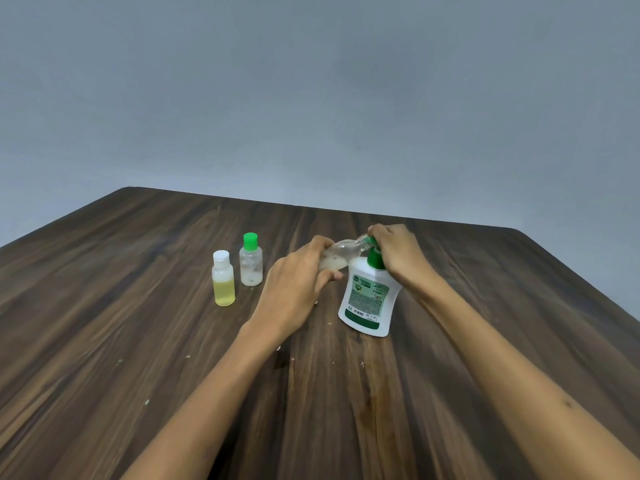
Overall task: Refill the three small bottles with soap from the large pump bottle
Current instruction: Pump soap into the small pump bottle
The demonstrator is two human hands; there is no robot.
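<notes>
Filling third small bottle at pump
Left hand (pixel 298 289) grips tilted clear bottle (pixel 337 256) at nozzle; right hand (pixel 394 254) curled over pump bottle (pixel 369 299) head

a plain room, kind unclear: dark wooden table (pixel 138 306) against a bare grey wall (pixel 311 98).

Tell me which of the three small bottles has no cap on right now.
The clear one tilted in the left hand, the held bottle, mouth at the pump nozzle. The white-capped bottle and green-capped bottle stand closed.
</notes>
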